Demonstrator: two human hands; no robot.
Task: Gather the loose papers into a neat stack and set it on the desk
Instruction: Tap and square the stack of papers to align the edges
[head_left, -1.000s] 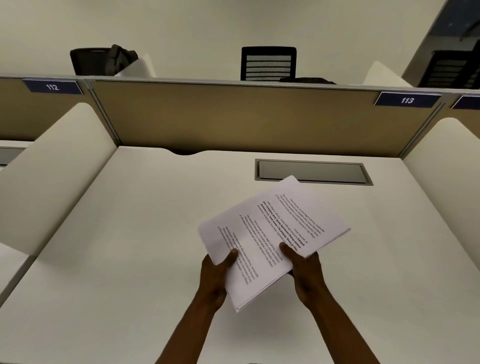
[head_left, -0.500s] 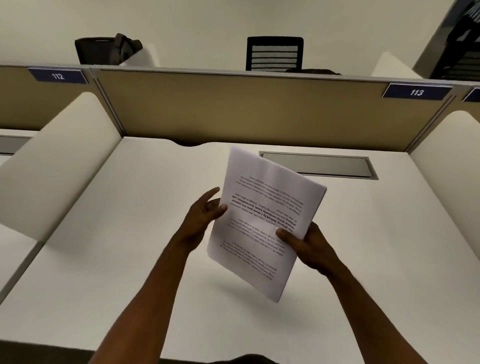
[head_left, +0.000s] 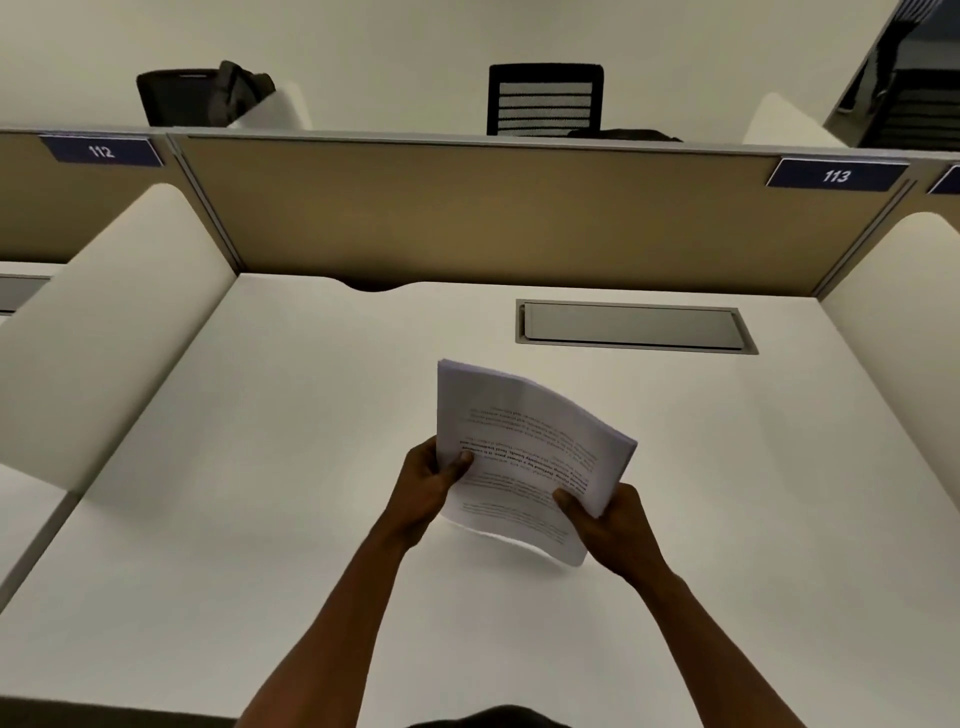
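Room: study carrel, tan partition (head_left: 493, 208) at 12 o'clock, plates 112 and 113 on its top rail, dark chairs behind it.
Desk: pale desk (head_left: 260, 493) bare apart from a closed cable hatch (head_left: 634, 326) at 1 o'clock of the papers.
Papers: papers (head_left: 519, 441) already gathered into one wad, print upside down to the wearer, far edge bowed up and over, near edge low, touching or just off the desk; cannot tell which.
Left hand: left hand (head_left: 426, 486) clamped on the wad's left edge, thumb on top, fingers behind.
Right hand: right hand (head_left: 608, 519) clamped on the lower right corner, thumb on the face, fingers under.
Why held so: likely standing the wad near-upright between both hands to knock edges flush; right-side sheet edges look fanned, not square.
Papers vs hands: wad sits between the hands, rising to 12 o'clock of both; left hand at its 8 o'clock, right at its 5 o'clock.
Progress: gathering looks done; squaring and laying flat not yet done.
Risk: bowed top could slip sheets if either grip loosens.
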